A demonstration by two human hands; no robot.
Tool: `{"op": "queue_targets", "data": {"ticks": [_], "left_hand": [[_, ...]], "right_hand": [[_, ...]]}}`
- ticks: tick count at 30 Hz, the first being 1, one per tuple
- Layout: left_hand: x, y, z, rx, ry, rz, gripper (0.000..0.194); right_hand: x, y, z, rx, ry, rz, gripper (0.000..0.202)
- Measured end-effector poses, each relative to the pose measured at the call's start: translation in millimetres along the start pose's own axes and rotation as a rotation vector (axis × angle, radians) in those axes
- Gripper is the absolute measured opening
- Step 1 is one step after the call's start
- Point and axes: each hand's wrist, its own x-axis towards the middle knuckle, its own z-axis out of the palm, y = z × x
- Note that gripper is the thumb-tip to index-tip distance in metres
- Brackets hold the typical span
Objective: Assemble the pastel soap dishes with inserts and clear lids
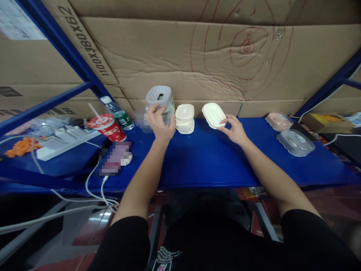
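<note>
Pinched between the thumb and fingers of my right hand [233, 128] is a cream-coloured lid [213, 115], held tilted above the blue table. My left hand [160, 122] is raised with fingers apart in front of a stack of translucent containers [159, 94], partly covering it; whether it touches them is hard to tell. Between my hands stands a stack of several cream lids [185, 119] on the table.
A blue table [208, 162] lies below cardboard. At left are a red cup [108, 128] with a straw, a bottle [118, 113], a power strip [67, 143] and cables. Two clear-lidded items, one pinkish [279, 121] and one greyish [295, 143], lie at right.
</note>
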Motion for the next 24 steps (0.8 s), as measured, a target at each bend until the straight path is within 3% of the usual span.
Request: {"op": "queue_targets", "data": {"ticks": [4, 11, 16, 21, 24], "left_hand": [[-4.6, 7.3, 2.5, -0.050, -0.222, 0.088, 0.030], [-7.5, 22.1, -0.5, 0.013, -0.619, 0.176, 0.036], [-3.9, 24.7, -0.5, 0.031, -0.736, 0.159, 0.032], [-2.1, 25.0, -0.6, 0.049, -0.788, 0.130, 0.030], [-2.7, 23.7, 0.4, 0.077, -0.813, 0.114, 0.030]], "right_hand": [[30.6, -26.7, 20.3, -0.039, 0.040, 0.006, 0.027], [78.2, -68.1, 93.3, -0.059, 0.116, 0.063, 0.021], [83.4, -83.3, 123.3, -0.021, 0.107, 0.153, 0.022], [77.4, -88.8, 135.8, -0.024, 0.121, 0.179, 0.025], [75.4, -89.1, 140.1, -0.077, 0.064, 0.206, 0.037]]}}
